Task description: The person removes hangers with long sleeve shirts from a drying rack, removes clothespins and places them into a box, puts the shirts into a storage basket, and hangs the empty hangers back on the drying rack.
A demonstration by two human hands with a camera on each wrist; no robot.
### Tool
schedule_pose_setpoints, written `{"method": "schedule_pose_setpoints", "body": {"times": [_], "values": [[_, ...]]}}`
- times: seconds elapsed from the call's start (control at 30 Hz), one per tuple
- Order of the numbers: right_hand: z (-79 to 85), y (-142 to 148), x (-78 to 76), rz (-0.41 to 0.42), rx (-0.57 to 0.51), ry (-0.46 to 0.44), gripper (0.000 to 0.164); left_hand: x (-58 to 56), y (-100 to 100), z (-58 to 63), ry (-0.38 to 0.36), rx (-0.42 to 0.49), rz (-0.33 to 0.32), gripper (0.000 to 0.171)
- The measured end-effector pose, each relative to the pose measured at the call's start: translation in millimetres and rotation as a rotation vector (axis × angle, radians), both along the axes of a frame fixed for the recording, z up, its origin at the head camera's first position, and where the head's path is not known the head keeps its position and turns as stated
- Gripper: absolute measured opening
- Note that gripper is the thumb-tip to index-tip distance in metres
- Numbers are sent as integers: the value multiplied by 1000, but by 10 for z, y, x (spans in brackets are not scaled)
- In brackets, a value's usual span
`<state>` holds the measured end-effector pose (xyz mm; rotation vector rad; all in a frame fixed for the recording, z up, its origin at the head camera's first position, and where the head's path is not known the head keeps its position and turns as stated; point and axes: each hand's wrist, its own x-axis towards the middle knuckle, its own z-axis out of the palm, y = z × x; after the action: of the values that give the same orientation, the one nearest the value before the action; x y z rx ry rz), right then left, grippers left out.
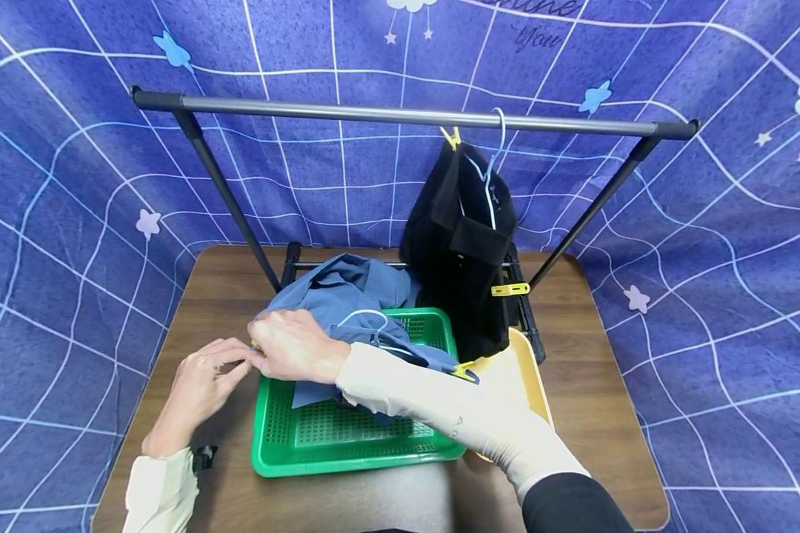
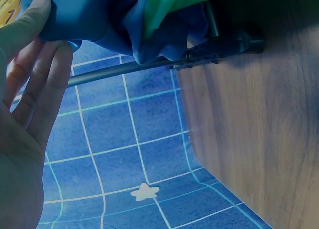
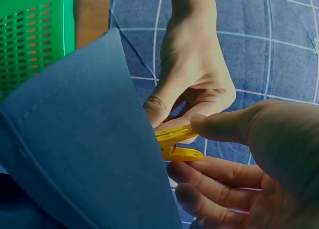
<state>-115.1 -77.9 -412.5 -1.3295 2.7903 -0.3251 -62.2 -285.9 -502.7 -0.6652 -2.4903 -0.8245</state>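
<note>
My right hand (image 1: 300,346) pinches a yellow clothespin (image 3: 177,141) between thumb and fingers, its jaws at the edge of a blue garment (image 3: 94,124). Facing it, my left hand (image 1: 203,381) pinches the same edge of cloth between thumb and fingers, as the left wrist view shows. The garment (image 1: 353,285) lies bunched over the back and left of a green basket (image 1: 347,468). A light-blue hanger (image 1: 367,312) pokes out of the cloth. Another yellow clothespin (image 1: 464,371) grips its right end, beside my right forearm.
A metal rack bar (image 1: 373,112) spans the back on black posts. From it hangs a black garment (image 1: 460,244) on a light-blue hanger (image 1: 502,141), with yellow clothespins (image 1: 510,289) on it. A yellow basket (image 1: 536,377) stands right of the green one on the wooden table (image 1: 593,414).
</note>
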Motion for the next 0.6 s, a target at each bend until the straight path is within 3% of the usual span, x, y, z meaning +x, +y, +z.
{"method": "schedule_pose_setpoints", "body": {"times": [0.37, 0.6], "values": [[2, 0, 3, 23, -6, -10, 34, 6, -8, -7, -8, -2, 4, 25], [9, 14, 10, 46, -5, -14, 31, -3, 9, 3, 27, 8, -5, 28]]}}
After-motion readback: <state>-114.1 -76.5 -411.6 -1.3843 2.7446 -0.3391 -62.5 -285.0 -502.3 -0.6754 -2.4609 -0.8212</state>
